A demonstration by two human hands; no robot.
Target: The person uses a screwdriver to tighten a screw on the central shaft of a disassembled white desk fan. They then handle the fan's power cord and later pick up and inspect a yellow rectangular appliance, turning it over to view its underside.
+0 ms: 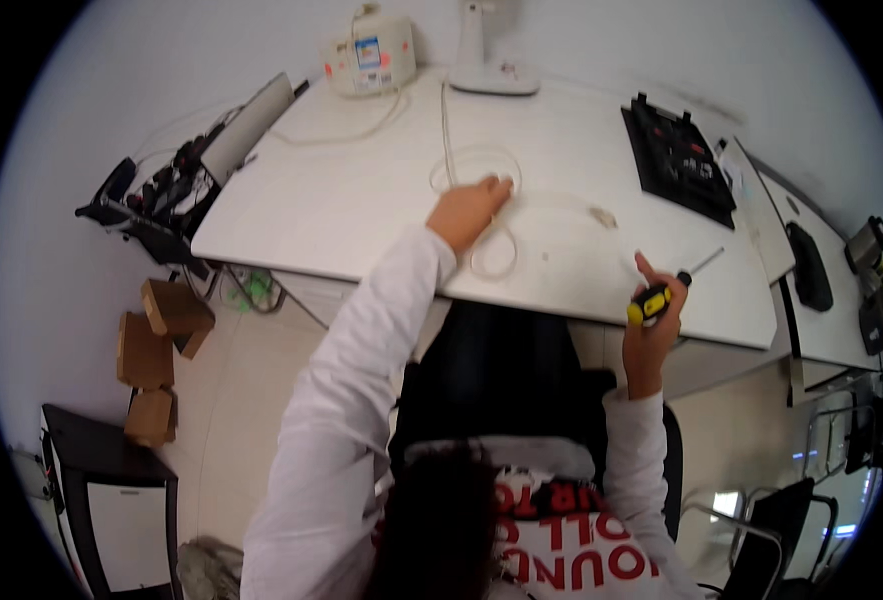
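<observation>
Above the white table [332, 210], my left hand [470, 212] is closed with fingers together on a thin white cable [447, 140]. Loops of that cable lie on both sides of the hand, and its far end runs back to the white stand at the rear. In my right hand [652, 335] is a screwdriver [653, 303] with a yellow and black handle; its thin metal shaft points away to the far right. The index finger sticks up along the handle. Between the hands, farther back, lies a small pale piece [603, 217] that may be a plug.
A black tool case [680, 155] lies at the back right. At the rear are a white base with an upright stand [492, 78] and a cream-coloured appliance [370, 60] with a cord. Cardboard boxes [147, 350] sit on the floor at left; chairs [772, 530] stand at lower right.
</observation>
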